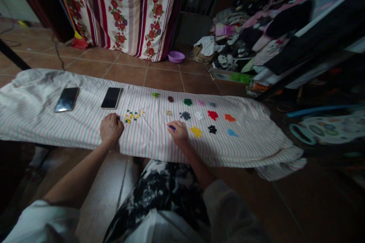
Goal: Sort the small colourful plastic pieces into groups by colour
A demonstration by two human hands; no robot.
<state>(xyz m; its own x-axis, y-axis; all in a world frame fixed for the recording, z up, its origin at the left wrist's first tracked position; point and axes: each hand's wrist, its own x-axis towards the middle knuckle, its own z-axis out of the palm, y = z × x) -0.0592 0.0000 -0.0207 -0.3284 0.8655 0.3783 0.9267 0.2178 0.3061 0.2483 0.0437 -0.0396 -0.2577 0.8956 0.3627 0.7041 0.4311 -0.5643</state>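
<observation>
My left hand (111, 128) rests on the striped cloth (148, 142) with its fingers curled in; whether anything is inside them is hidden. Just right of it lies a loose scatter of small yellow and dark green pieces (132, 116). My right hand (179, 133) is closed over small purple pieces (172, 128), which show at its fingertips. Close by are little piles of yellow pieces (196, 131), beige pieces (169, 113), dark grey pieces (185, 115) and white pieces (199, 115). Further right lie red pieces (212, 115), black pieces (212, 129), orange pieces (229, 117) and light blue pieces (232, 132).
Two phones (67, 99) (111, 98) lie on the cloth's left side. Along the far edge sit lime green (155, 95), brown (170, 99), dark green (187, 101), pink (201, 103) and grey-blue (213, 104) piles. Beyond are a purple basin (176, 57) and heaped clothes (256, 34).
</observation>
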